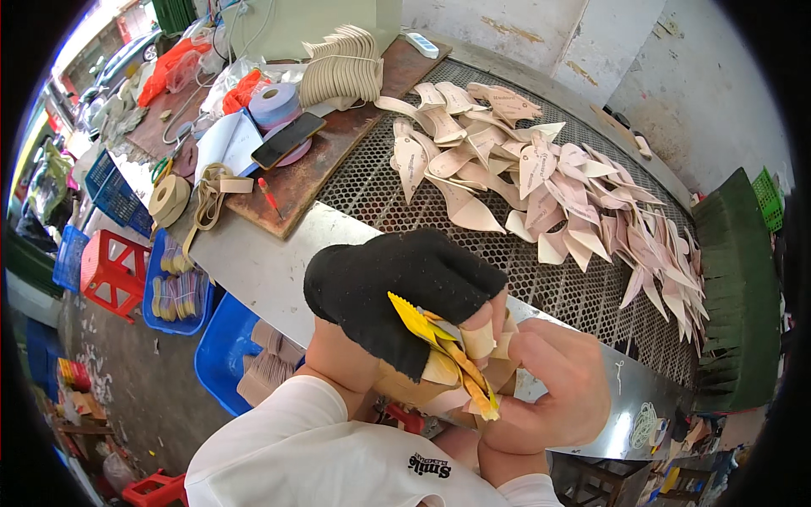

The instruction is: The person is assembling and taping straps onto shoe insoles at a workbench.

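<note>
My left hand [397, 287], in a black fingerless glove, is closed round a yellow packet [414, 321] with a zigzag edge. Orange and pale folds of it run down between my hands, and beige layers show beside it. My bare right hand [553, 389] is curled against the packet's lower end, fingers pinched on it; the fingertips are partly hidden. Both hands are close to my chest, over the near edge of a metal-framed mesh table. A large heap of pale pink and beige insole-shaped pieces [541, 177] lies on the mesh beyond them.
A brown board [321, 169] carries a black phone [288, 140], a red-handled tool [270, 198], tape rolls and a stack of beige insoles [342, 68]. Blue baskets [221, 359] and a red stool [114, 270] stand at left. A dark green fringed curtain [735, 296] hangs at right.
</note>
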Available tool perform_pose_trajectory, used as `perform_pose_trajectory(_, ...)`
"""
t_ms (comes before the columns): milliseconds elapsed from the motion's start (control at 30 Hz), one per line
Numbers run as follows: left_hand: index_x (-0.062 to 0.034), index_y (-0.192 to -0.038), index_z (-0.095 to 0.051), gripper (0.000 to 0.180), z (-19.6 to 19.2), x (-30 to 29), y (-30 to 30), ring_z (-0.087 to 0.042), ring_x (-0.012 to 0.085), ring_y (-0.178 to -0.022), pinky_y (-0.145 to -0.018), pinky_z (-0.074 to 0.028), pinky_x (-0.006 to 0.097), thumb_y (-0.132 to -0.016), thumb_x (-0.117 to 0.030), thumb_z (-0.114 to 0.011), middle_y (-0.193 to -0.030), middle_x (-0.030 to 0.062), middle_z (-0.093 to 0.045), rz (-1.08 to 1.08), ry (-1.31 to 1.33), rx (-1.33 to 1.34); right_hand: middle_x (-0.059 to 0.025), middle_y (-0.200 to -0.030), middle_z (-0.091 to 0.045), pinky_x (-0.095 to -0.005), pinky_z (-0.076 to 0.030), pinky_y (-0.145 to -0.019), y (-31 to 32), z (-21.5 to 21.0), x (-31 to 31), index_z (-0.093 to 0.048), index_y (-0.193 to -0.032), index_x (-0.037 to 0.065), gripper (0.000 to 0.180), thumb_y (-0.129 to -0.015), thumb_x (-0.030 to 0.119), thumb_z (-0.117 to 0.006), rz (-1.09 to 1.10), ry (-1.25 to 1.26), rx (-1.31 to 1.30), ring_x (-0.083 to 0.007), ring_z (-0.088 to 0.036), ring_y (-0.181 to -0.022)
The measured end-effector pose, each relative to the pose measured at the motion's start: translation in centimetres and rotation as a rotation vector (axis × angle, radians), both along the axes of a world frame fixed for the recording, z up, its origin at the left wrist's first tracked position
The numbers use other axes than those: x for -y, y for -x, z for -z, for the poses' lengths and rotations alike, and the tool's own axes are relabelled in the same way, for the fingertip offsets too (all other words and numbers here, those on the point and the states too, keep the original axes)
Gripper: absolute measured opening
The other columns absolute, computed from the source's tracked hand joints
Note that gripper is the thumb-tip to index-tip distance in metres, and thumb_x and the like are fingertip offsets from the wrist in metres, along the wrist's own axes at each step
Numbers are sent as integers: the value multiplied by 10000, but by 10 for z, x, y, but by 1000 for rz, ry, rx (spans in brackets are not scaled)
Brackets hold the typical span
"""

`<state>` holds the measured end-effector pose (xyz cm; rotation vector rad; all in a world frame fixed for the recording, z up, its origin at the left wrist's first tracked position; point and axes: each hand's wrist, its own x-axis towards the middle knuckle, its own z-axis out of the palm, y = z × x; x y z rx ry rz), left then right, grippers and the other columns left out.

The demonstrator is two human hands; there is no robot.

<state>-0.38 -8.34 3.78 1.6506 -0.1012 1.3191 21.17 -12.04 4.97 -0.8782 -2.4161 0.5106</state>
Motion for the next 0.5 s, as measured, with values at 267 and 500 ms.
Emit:
perform_pose_trajectory(267,66,-723,-614,205,1,-5,-4,-570,262,-519,-503,-508,343,-814,-99,-697,-687,176,-592,20,-102,49,-39,-697,-518,-331,-451,-488,-1,-3,-2,-553,-825,79,395,-488,142,-750,-27,37,10,-233,-565,-614)
perform_pose_trajectory(500,68,-719,-608,206,4,-10,-6,-572,271,-525,-504,-509,350,-813,-94,-696,-689,179,-592,21,-184,91,-45,-695,-508,-332,-436,-480,-2,2,-2,-532,-808,73,395,-502,167,-761,-24,8,43,-236,-554,-604)
